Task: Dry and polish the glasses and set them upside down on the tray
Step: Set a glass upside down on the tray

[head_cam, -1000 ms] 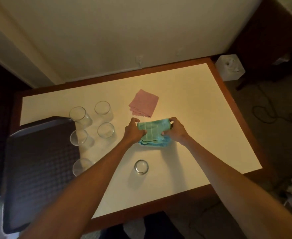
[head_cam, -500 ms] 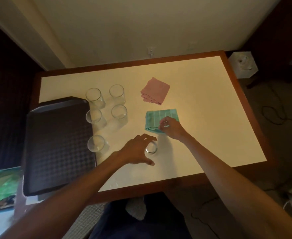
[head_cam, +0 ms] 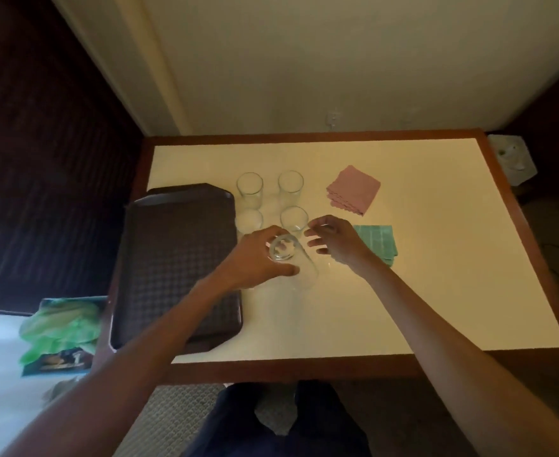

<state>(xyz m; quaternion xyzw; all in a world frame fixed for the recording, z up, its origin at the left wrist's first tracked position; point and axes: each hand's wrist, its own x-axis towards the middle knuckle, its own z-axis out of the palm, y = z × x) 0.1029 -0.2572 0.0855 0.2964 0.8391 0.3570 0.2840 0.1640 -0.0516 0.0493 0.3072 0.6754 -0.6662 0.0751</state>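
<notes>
My left hand grips a clear glass and holds it lifted over the table, its rim tilted toward me. My right hand hovers just right of the glass with fingers spread and holds nothing. The folded teal cloth lies on the table right of my right hand, partly under the wrist. Several more clear glasses stand upright behind my hands, such as one at the back left and one beside it. The dark brown tray lies at the table's left side with nothing on it.
A folded pink cloth lies behind the teal one. The cream table has a brown wooden border. A green and blue packet lies on the floor at left, and a white tissue box sits past the table's far right corner.
My left hand has closed round the near glass and lifted it up and to the left. My right hand has let go of the teal cloth and moved left toward the glass.
</notes>
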